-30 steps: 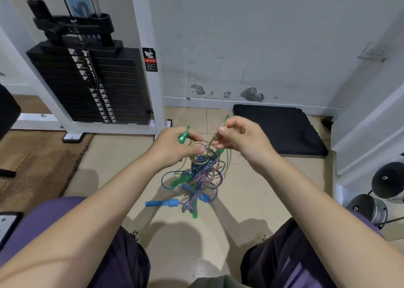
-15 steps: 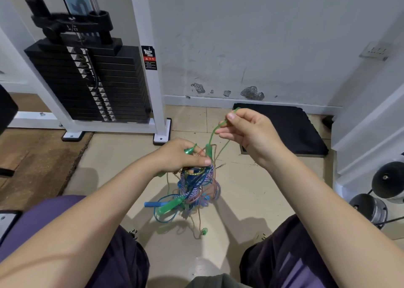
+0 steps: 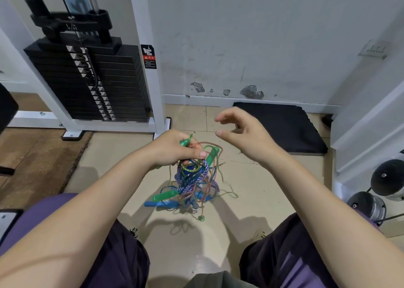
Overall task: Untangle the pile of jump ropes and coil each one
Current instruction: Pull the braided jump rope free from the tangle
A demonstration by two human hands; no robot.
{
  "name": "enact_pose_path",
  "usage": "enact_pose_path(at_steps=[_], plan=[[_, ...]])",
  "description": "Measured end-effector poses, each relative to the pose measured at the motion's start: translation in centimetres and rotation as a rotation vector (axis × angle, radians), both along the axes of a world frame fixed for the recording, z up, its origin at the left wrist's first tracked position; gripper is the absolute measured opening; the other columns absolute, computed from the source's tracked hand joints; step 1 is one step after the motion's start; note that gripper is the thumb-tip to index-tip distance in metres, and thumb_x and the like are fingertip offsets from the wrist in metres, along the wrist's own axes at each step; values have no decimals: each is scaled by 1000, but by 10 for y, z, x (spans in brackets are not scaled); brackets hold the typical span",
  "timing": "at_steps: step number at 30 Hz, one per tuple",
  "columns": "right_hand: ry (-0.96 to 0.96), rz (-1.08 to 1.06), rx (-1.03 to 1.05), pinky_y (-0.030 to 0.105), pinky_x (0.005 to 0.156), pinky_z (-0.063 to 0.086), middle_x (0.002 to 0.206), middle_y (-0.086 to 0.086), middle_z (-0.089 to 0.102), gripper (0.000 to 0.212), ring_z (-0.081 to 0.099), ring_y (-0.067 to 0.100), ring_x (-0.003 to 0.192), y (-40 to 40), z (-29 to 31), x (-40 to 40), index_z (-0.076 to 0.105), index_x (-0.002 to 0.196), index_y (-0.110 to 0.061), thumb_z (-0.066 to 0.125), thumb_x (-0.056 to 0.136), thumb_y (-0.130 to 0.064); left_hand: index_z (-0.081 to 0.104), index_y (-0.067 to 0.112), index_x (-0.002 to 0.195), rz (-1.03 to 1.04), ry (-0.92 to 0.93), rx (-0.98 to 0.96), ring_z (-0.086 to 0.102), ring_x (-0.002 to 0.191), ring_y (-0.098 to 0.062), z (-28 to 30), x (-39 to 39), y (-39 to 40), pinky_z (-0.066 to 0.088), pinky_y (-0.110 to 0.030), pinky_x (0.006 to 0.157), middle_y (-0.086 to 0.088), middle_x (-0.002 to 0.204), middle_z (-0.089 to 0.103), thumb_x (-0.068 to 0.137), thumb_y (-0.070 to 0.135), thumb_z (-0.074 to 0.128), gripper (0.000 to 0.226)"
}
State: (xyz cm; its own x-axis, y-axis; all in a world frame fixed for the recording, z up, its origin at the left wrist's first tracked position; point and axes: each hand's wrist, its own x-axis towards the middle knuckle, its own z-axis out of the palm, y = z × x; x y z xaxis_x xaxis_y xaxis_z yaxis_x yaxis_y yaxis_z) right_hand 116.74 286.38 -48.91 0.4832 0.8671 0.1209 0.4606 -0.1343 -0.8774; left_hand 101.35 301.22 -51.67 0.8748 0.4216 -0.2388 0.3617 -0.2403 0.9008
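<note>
A tangled bundle of green, blue and braided purple jump ropes (image 3: 194, 178) hangs knotted, its handles splaying toward seven o'clock on the floor.

Ahead of me stands a scuffed grey-white wall (image 3: 251, 47) with patches of chipped paint near its skirting. To my left, a white-framed weight machine with a black plate stack (image 3: 87, 80). Beige floor tiles (image 3: 262, 189) lie below me, a black foam mat (image 3: 282, 126) against the wall.

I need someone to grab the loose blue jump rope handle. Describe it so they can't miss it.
Start at the black weight stack on the left, then come down to the tangle of jump ropes hanging from the left hand. At its lower left, on the floor, lies the blue handle, just below a green handle.
</note>
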Motion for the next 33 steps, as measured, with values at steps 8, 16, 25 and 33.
enact_pose_path(at_steps=[8,16,25,33], plan=[[-77,220,-101,31,90,48,92,3,63,19,58,12,87,4,-2,-13,66,99,-7,71,83,2,74,11,84,-31,17,0,46,48,-9,3,-2,-3,30,-20,43,1,53,57,79,26,83,18],[-215,233,-170,12,70,40,98,11,60,20,53,10,84,7,-3,-17,68,89,-28,76,83,-11,70,14,79,-3,15,-36,45,44,-8,3,-4,0,30,-17,42,2,50,55,78,28,83,19],[-176,145,-192,22,67,42,81,3,63,14,54,13,73,5,-5,-9,60,84,-18,67,90,-7,77,16,89,70,7,26,51,52,-9,6,-4,3,32,-21,44,-1,63,69,79,32,81,19],[-75,73,-272,22,54,33,62,-6,48,9,39,2,50,5,-7,-4,63,82,-18,68,89,-16,69,20,64,50,4,-176,38,47,-13,6,-5,8,33,-23,45,-7,61,55,76,27,83,20]])
